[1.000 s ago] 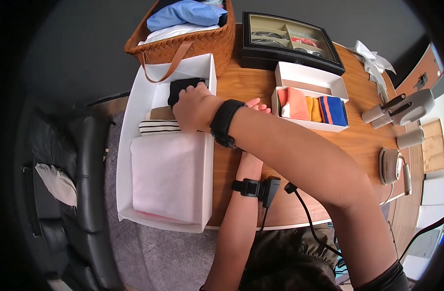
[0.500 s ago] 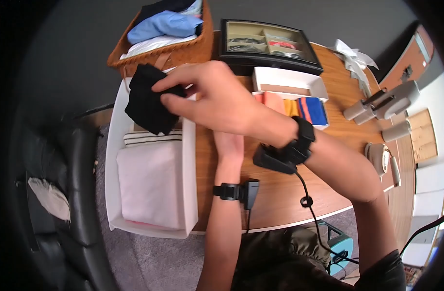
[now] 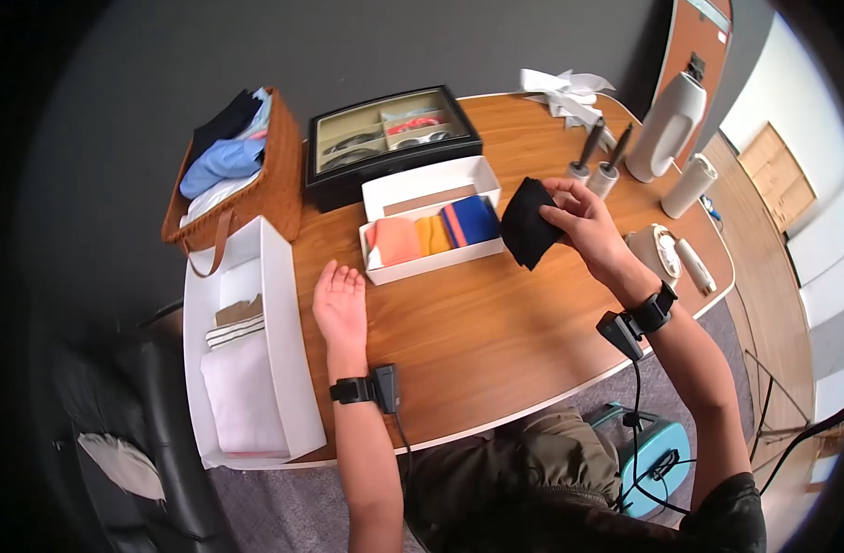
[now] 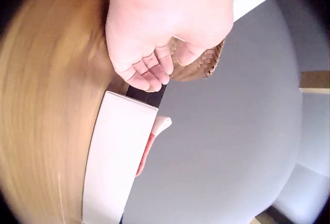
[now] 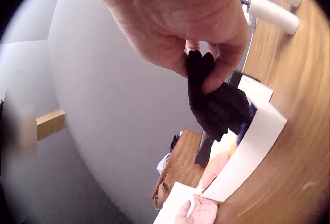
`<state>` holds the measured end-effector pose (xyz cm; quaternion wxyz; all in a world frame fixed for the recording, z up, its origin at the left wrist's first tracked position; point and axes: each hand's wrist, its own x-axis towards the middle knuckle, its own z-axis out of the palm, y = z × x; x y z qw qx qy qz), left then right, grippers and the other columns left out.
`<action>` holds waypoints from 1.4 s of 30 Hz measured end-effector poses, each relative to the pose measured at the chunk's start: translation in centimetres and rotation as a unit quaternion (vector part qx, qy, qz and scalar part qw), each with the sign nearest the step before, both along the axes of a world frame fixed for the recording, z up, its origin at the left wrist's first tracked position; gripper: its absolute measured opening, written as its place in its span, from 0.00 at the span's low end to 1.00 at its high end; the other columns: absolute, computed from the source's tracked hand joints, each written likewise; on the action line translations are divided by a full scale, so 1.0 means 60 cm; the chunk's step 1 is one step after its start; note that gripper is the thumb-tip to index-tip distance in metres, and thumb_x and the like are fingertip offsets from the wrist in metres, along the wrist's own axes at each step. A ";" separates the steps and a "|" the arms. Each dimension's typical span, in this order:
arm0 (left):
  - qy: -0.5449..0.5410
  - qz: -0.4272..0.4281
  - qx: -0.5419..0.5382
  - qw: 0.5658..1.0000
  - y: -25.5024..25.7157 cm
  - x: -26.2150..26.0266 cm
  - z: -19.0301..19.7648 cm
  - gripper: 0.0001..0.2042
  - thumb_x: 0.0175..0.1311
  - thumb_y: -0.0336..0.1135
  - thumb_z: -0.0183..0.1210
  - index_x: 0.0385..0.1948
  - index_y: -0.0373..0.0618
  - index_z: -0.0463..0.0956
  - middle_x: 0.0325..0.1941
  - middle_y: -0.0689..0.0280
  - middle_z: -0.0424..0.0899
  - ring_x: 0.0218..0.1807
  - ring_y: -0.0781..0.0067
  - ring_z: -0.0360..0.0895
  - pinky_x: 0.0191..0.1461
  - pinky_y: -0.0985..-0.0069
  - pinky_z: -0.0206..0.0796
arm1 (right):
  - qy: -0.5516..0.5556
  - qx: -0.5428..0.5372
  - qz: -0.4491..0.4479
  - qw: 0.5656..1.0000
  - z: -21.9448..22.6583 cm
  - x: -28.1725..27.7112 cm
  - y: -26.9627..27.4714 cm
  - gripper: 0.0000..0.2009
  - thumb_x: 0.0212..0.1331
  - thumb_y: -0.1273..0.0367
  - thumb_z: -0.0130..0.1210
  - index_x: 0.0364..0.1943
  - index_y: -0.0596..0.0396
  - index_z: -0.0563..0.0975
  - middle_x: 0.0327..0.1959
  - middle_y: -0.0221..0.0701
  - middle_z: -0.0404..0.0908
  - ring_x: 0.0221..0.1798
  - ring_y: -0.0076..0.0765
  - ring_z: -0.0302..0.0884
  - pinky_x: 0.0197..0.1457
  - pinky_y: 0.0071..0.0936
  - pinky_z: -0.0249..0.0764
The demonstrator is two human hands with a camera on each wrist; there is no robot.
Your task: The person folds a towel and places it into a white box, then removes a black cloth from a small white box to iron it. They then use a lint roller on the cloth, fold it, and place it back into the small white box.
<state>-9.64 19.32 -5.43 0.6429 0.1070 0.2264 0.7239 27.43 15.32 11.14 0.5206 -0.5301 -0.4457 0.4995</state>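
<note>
My right hand (image 3: 588, 230) pinches a folded black cloth (image 3: 530, 224) between thumb and fingers, raised beside the right end of a small white box (image 3: 436, 264). In the right wrist view the black cloth (image 5: 216, 108) hangs in soft folds below the thumb. Folded orange (image 3: 397, 241), yellow (image 3: 432, 236) and blue striped (image 3: 472, 222) fabric pieces fill the small box in a row. My left hand (image 3: 341, 309) lies palm up at the box's left, fingers loosely bent and holding nothing. In the left wrist view the left hand (image 4: 170, 33) is near the box's end (image 4: 118, 146).
A long white box (image 3: 295, 378) at left holds folded white, striped and brown cloth. Behind stand a wicker basket (image 3: 279, 175) of clothes and a black glass-lidded case (image 3: 394, 170). Lint rollers (image 3: 604, 180), a garment steamer (image 3: 657, 253) and white ribbon (image 3: 565, 90) are at right.
My right hand has lifted the black cloth out of the long white box and carried it right, past the small box. The left hand now shows palm up, and the head view has swung right.
</note>
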 end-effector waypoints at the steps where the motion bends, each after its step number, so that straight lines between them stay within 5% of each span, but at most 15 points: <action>1: 0.008 -0.002 -0.007 1.000 -0.001 0.000 0.002 0.14 0.74 0.36 0.57 0.54 0.39 0.79 0.45 0.62 0.82 0.50 0.64 0.78 0.60 0.65 0.72 | -0.002 -0.015 0.003 1.000 -0.007 0.023 -0.007 0.17 0.71 0.75 0.60 0.61 0.54 0.75 0.48 0.28 0.84 0.49 0.24 0.83 0.52 0.26 0.82; 8: 0.105 -0.016 -0.065 0.992 -0.044 0.008 0.046 0.12 0.73 0.37 0.58 0.52 0.43 0.80 0.44 0.67 0.82 0.46 0.69 0.78 0.57 0.69 0.72 | 0.019 -0.028 -0.021 0.999 -0.035 0.053 0.014 0.14 0.70 0.75 0.61 0.57 0.55 0.78 0.45 0.27 0.84 0.48 0.23 0.83 0.51 0.25 0.81; 10: 0.132 -0.023 -0.076 0.988 -0.059 0.001 0.053 0.11 0.73 0.37 0.60 0.51 0.44 0.80 0.44 0.68 0.82 0.46 0.70 0.78 0.55 0.70 0.71 | -0.053 -0.014 -0.020 0.998 -0.096 0.078 0.060 0.12 0.66 0.72 0.65 0.52 0.55 0.81 0.44 0.32 0.86 0.47 0.31 0.85 0.50 0.29 0.81; 12: 0.143 -0.017 -0.080 0.986 -0.076 -0.009 0.054 0.11 0.73 0.37 0.60 0.51 0.45 0.80 0.44 0.68 0.82 0.46 0.70 0.78 0.55 0.70 0.71 | -0.355 0.040 -0.067 0.932 -0.129 0.083 0.076 0.13 0.62 0.69 0.67 0.49 0.55 0.82 0.42 0.39 0.86 0.47 0.41 0.86 0.51 0.36 0.80; 14: 0.153 -0.015 -0.082 0.985 -0.085 -0.013 0.059 0.11 0.72 0.37 0.61 0.50 0.45 0.80 0.44 0.68 0.82 0.46 0.71 0.78 0.55 0.71 0.71 | -0.404 0.105 -0.117 0.901 -0.157 0.085 0.085 0.15 0.59 0.67 0.68 0.48 0.55 0.82 0.39 0.44 0.85 0.48 0.49 0.86 0.54 0.40 0.80; 19: 0.190 -0.036 -0.066 0.979 -0.115 -0.022 0.066 0.11 0.74 0.37 0.58 0.51 0.45 0.79 0.45 0.67 0.83 0.48 0.69 0.78 0.57 0.69 0.72 | -0.035 0.084 -0.064 0.994 -0.135 0.064 0.058 0.09 0.68 0.71 0.62 0.49 0.55 0.78 0.37 0.29 0.86 0.42 0.28 0.84 0.45 0.27 0.79; 24: 0.260 -0.182 -0.023 0.948 -0.172 0.112 0.103 0.18 0.80 0.44 0.51 0.61 0.42 0.73 0.59 0.57 0.80 0.59 0.59 0.79 0.68 0.63 0.70 | 0.226 -0.019 0.032 0.973 -0.070 -0.001 -0.069 0.09 0.71 0.72 0.60 0.51 0.49 0.75 0.38 0.23 0.86 0.40 0.17 0.82 0.40 0.20 0.77; 27: 0.030 -0.335 -0.002 0.942 -0.206 0.197 0.111 0.32 0.80 0.55 0.47 0.77 0.43 0.60 0.83 0.55 0.60 0.82 0.52 0.59 0.84 0.51 0.49 | 0.258 -0.049 0.102 0.960 -0.073 -0.046 -0.125 0.12 0.73 0.73 0.59 0.55 0.48 0.72 0.43 0.23 0.87 0.43 0.18 0.83 0.46 0.17 0.79; 29: -0.028 -0.364 0.020 0.931 -0.223 0.222 0.133 0.35 0.81 0.56 0.44 0.78 0.39 0.56 0.83 0.55 0.61 0.83 0.55 0.58 0.86 0.54 0.47 | 0.254 -0.055 0.120 0.958 -0.110 -0.060 -0.140 0.12 0.74 0.75 0.57 0.57 0.50 0.72 0.44 0.23 0.86 0.43 0.19 0.84 0.50 0.17 0.80; 32: 0.004 -0.377 -0.016 0.926 -0.232 0.227 0.141 0.34 0.82 0.56 0.41 0.78 0.37 0.56 0.82 0.55 0.63 0.82 0.55 0.60 0.85 0.56 0.48 | 0.092 0.019 0.096 0.991 -0.159 -0.068 -0.157 0.16 0.69 0.76 0.60 0.58 0.52 0.72 0.49 0.31 0.83 0.50 0.29 0.82 0.56 0.25 0.78; 33: 0.063 -0.368 -0.042 0.927 -0.236 0.226 0.142 0.34 0.83 0.55 0.39 0.79 0.37 0.55 0.81 0.55 0.64 0.81 0.55 0.61 0.85 0.56 0.49 | -0.118 0.144 0.028 0.982 -0.155 -0.068 -0.167 0.18 0.65 0.75 0.63 0.57 0.54 0.73 0.51 0.35 0.80 0.53 0.38 0.79 0.58 0.31 0.76; 34: 0.062 -0.363 -0.041 0.929 -0.240 0.223 0.142 0.34 0.83 0.55 0.39 0.79 0.37 0.55 0.81 0.55 0.64 0.81 0.55 0.61 0.85 0.56 0.49 | -0.317 0.263 -0.042 0.910 -0.148 -0.069 -0.178 0.19 0.61 0.74 0.65 0.55 0.56 0.74 0.53 0.40 0.77 0.56 0.48 0.77 0.60 0.38 0.75; 35: 0.064 -0.358 -0.050 0.930 -0.244 0.219 0.141 0.33 0.84 0.54 0.39 0.78 0.37 0.56 0.81 0.55 0.64 0.81 0.56 0.61 0.84 0.56 0.50 | -0.288 0.258 -0.011 0.922 -0.140 -0.073 -0.192 0.22 0.56 0.69 0.70 0.54 0.56 0.76 0.54 0.44 0.74 0.60 0.58 0.71 0.66 0.45 0.70; 39: -0.060 -0.377 -0.017 0.924 -0.259 0.197 0.138 0.30 0.85 0.52 0.36 0.76 0.36 0.59 0.80 0.56 0.65 0.80 0.59 0.62 0.83 0.58 0.52 | -0.342 0.246 0.136 0.897 -0.125 -0.099 -0.238 0.25 0.60 0.58 0.69 0.56 0.59 0.76 0.56 0.43 0.76 0.58 0.57 0.76 0.61 0.46 0.75; 42: 0.016 -0.352 -0.015 0.936 -0.266 0.201 0.138 0.30 0.85 0.51 0.36 0.75 0.37 0.60 0.78 0.57 0.67 0.79 0.61 0.62 0.83 0.58 0.51 | -0.317 0.210 0.134 0.915 -0.135 -0.111 -0.243 0.25 0.61 0.59 0.68 0.57 0.59 0.76 0.58 0.45 0.76 0.58 0.58 0.78 0.59 0.46 0.77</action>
